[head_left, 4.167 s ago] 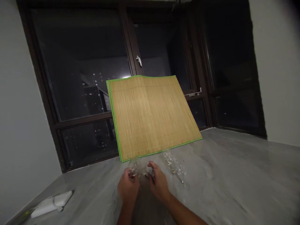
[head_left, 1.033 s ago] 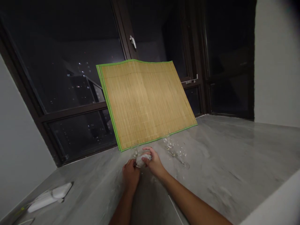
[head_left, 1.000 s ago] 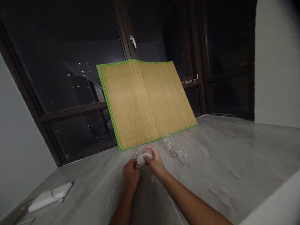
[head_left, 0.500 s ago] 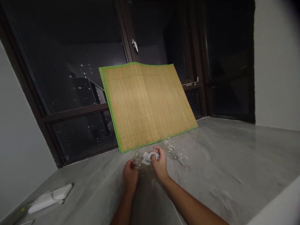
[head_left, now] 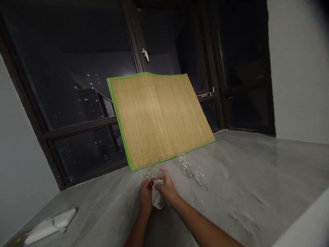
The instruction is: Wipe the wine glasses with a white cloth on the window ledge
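Note:
My left hand [head_left: 146,198] is closed around the lower part of a clear glass [head_left: 153,172], apparently a stemmed one. Its transparent outline is faint and partly hidden by my fingers. A crumpled white cloth [head_left: 157,199] hangs between my two hands. My right hand [head_left: 168,189] grips this cloth against the glass, its fingers curled over the near side. Right of my hands, clear wine glasses [head_left: 191,173] lie on the grey marbled surface [head_left: 226,195], a stem and round foot pointing toward me. How many lie there is hard to make out.
A folded bamboo mat [head_left: 161,120] with green edging leans against the dark window frame [head_left: 132,34] behind the glasses. At the lower left lies a white bundle [head_left: 51,226] with a strap around it. Walls stand on both sides.
My right hand has moved left with the cloth, up to the glass in my left hand. The cloth now hangs lower, toward me. The view has shifted slightly.

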A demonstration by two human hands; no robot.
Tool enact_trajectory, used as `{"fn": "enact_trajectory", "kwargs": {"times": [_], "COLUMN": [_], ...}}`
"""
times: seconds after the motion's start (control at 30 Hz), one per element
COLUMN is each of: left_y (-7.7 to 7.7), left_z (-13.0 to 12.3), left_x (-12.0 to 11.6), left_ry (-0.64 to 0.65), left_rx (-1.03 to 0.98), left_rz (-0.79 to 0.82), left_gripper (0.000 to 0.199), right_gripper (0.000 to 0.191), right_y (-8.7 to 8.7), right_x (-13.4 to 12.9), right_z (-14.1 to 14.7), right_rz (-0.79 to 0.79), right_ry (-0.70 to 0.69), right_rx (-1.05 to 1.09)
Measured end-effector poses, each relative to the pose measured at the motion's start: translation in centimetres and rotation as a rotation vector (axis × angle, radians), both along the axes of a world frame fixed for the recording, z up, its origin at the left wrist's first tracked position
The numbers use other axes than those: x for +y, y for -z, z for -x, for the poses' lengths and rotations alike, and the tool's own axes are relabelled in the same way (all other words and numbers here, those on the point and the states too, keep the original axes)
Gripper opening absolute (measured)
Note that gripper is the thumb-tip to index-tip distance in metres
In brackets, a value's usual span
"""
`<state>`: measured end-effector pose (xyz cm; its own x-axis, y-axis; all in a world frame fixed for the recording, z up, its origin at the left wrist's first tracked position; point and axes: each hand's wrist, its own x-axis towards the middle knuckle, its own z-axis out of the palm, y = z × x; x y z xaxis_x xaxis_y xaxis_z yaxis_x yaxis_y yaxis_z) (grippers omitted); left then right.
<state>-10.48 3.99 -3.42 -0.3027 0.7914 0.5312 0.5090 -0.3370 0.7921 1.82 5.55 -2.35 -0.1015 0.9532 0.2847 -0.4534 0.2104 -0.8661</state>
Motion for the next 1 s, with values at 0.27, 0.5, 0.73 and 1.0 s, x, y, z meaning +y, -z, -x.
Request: {"fn": "enact_trajectory", "kwargs": {"times": [0.27, 0.5, 0.73, 1.0], "left_y": [-0.3, -0.8, -0.4, 0.0], "left_z": [-1.1, -0.7, -0.9, -1.0], "left_x": [-0.8, -1.4, -1.5, -1.6], "left_ry": [0.268, -0.107, -0.262, -0.207], "left_rx": [0.259, 0.488, 0.674, 0.737], "left_rz": [0.006, 0.152, 0.371, 0.415], "left_gripper": [0.033, 0.039, 0.039, 0.038], "right_gripper": [0.075, 0.069, 0.061, 0.061], "right_y": [0.9, 0.8, 1.2, 2.0], "right_x": [0.8, 1.7, 2.8, 3.2], "right_z": [0.4, -1.1, -2.6, -3.1], "right_rz": [0.080, -0.015, -0.024, 0.063], "right_ry": [0.104, 0.432, 0.566, 0.623], "right_rx": [0.101, -0.184, -0.398, -0.656]}}
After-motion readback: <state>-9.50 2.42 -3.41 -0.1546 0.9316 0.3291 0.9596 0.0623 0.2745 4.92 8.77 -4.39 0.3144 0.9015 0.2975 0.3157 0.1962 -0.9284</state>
